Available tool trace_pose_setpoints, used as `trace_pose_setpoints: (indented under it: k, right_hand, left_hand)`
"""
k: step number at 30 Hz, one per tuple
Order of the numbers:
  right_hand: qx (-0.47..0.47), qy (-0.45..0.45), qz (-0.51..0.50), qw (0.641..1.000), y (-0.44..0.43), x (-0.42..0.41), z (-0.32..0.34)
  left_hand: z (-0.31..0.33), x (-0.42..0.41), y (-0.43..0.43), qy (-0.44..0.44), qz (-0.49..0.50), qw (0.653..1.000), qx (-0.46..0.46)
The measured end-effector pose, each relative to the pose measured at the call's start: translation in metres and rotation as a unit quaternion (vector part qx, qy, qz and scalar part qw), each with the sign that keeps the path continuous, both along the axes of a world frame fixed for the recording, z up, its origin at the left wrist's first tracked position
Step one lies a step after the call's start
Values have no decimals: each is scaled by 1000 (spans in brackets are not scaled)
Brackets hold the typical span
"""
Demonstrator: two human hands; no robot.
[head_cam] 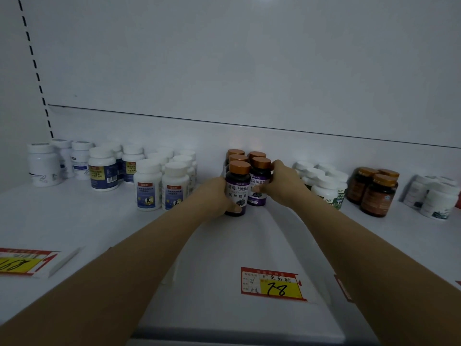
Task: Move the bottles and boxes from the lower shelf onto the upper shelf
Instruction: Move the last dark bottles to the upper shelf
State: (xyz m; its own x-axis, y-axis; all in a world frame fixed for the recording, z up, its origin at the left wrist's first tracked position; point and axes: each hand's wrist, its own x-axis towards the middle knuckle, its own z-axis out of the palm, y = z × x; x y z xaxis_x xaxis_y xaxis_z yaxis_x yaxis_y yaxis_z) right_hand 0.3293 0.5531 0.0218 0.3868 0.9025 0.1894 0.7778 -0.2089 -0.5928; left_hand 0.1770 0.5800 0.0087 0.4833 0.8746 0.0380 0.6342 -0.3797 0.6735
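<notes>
- White metal shelf [99, 221] under a plain pale back panel [249, 71]; only this one level is in view, so which shelf it is cannot be told for sure. With no board visible above it, it is probably the upper one.
- Left grip [217, 196]: closed on the front left bottle of a cluster of purple-labelled bottles [259, 171]. The thumb lies across the lower label and the fingers wrap out of sight behind.
- Right grip [283, 182]: closed on the front right bottle of that cluster, thumb on the label and fingers hooked round by the copper cap.
- The cluster, five copper caps counted, stands upright on the shelf between the two grips, squeezed from both sides, its rear bottles beyond the fingertips near the back panel.
- Step in hand, as a judgement: the group is either just being set down here or being bunched together to lift. The bottle bases look seated on the shelf.
- Next move, if this is the placing: ease both grips outward evenly so no bottle tips, then draw the arms back over the price tag [272, 283] at the front edge.
- Left of the left grip, close by, stand white blue-labelled bottles [159, 188]. Right of the right grip, close by, are white green-labelled bottles [324, 188], and brown bottles [376, 193] farther off. The gaps are tight, so elbows and wrists need care.
</notes>
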Motion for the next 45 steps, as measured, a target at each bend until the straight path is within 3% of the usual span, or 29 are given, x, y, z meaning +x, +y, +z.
trace_pose_setpoints:
  k: [11, 18, 23, 33, 37, 45]
  right_hand:
    - [12, -8, 30, 999, 1, 6, -9]
    - [-68, -54, 25, 996, -18, 5, -7]
    - [-131, -141, 44, 980, -59, -2, 5]
    - [-173, -257, 26, 951, -198, -34, 37]
    - [-185, -279, -15, 942, -266, -47, 43]
    - [-239, -259, -56, 934, -377, -37, 28]
  left_hand:
    - [3, 1, -3, -11, 29, 998, -59]
    - [-2, -6, -22, -26, 96, 994, -38]
    - [9, -15, -58, 83, 101, 991, 29]
    - [26, -50, -161, 237, -3, 957, 165]
    - [27, -62, -213, 216, -46, 956, 191]
    - [2, -44, -304, 140, -162, 965, 155]
